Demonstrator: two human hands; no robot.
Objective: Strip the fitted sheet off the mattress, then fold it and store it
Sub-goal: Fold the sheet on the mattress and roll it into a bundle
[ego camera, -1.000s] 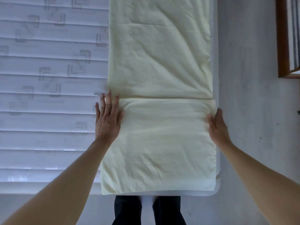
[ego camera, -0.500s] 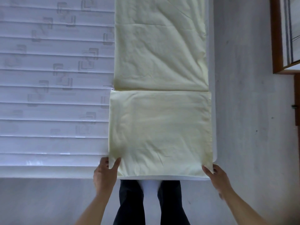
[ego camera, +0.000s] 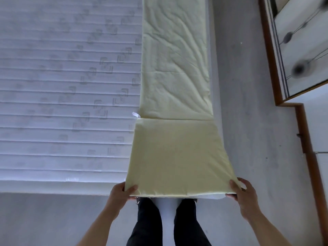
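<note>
Your left hand point(ego camera: 121, 191) pinches the near left corner of the fitted sheet point(ego camera: 175, 153), thumb on top and fingers curled beneath, right at the mattress point(ego camera: 62, 121) foot edge. The sheet is already off and folded into a long strip along the mattress's right edge, its long axis running straight away from you, with the doubled near panel lifted slightly between your two hands. Your right hand point(ego camera: 244, 194) grasps the near right corner the same way. Both hands sit level and equally close, so the next fold likely means carrying these corners forward along that axis, keeping them even so the edges stay square.
</note>
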